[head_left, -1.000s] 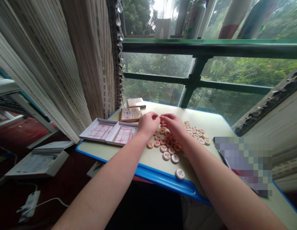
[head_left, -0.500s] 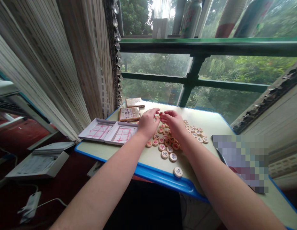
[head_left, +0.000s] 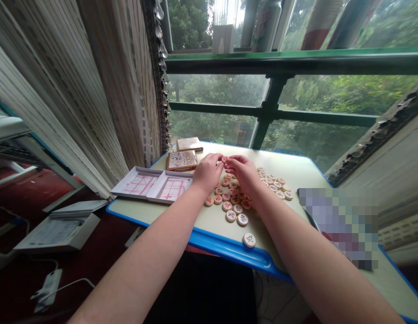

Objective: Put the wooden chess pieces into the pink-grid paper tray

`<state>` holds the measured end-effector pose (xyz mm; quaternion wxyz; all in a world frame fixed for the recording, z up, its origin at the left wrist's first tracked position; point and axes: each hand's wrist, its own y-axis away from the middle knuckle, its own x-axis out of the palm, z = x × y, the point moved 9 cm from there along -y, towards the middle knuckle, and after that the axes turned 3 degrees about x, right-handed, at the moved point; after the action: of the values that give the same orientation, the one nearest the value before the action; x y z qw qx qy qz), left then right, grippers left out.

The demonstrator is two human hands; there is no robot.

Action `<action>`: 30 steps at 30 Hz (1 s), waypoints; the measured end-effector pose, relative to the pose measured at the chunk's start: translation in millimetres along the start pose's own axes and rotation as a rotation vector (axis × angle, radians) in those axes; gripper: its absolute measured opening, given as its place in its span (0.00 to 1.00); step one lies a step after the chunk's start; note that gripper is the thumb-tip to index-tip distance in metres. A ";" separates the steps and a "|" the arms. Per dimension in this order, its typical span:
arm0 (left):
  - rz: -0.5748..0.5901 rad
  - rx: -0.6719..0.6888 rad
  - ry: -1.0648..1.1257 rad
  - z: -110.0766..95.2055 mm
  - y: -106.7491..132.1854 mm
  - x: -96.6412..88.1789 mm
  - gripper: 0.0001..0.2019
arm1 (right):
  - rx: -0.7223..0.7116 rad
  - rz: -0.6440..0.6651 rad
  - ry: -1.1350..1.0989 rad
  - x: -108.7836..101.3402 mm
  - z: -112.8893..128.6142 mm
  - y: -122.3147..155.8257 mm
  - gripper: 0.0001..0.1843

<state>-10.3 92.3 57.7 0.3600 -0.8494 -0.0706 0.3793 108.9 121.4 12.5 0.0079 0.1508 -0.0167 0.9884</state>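
Between my two hands, above the far part of the table, is a round xiangqi piece [head_left: 224,159] with a red character. The fingertips of my left hand [head_left: 208,172] are closed at its left side. My right hand [head_left: 243,173] pinches it from the right. Below and around the hands lie many loose xiangqi pieces with red or dark characters, some hidden by my hands. One dark-marked piece [head_left: 249,240] lies apart from the others near the table's front edge.
An open flat box [head_left: 154,185] with red-lined sheets inside lies left of the pieces. Behind it are two small decorated boxes [head_left: 182,160]. A pixelated flat object [head_left: 335,227] lies on the right. The blue-edged table [head_left: 137,211] stands against a window; curtains hang on both sides.
My left fingertips have closed in on the piece that my right hand was holding. The piece has turned so its red-marked face shows more. The view has shifted slightly.
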 end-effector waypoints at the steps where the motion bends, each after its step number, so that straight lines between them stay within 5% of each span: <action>1: 0.001 0.004 0.004 -0.7 0.0 0.0 0.10 | -0.002 -0.002 0.006 -0.4 -0.4 -0.4 0.08; 11: -0.035 -0.006 -0.007 1.4 0.2 -2.8 0.12 | -0.117 0.055 0.138 7.4 5.7 1.5 0.10; 24: -0.032 -0.015 0.003 1.0 -0.7 -3.2 0.12 | -0.449 -0.006 0.779 11.8 30.6 14.7 0.11; 30: -0.033 -0.011 0.043 -0.4 -0.4 -5.7 0.12 | -0.503 -0.040 0.867 14.6 41.0 21.6 0.14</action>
<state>-13.9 90.2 61.5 0.3629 -0.8581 -0.0788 0.3546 106.7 98.5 55.3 0.0689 -0.2801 -0.2467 0.9252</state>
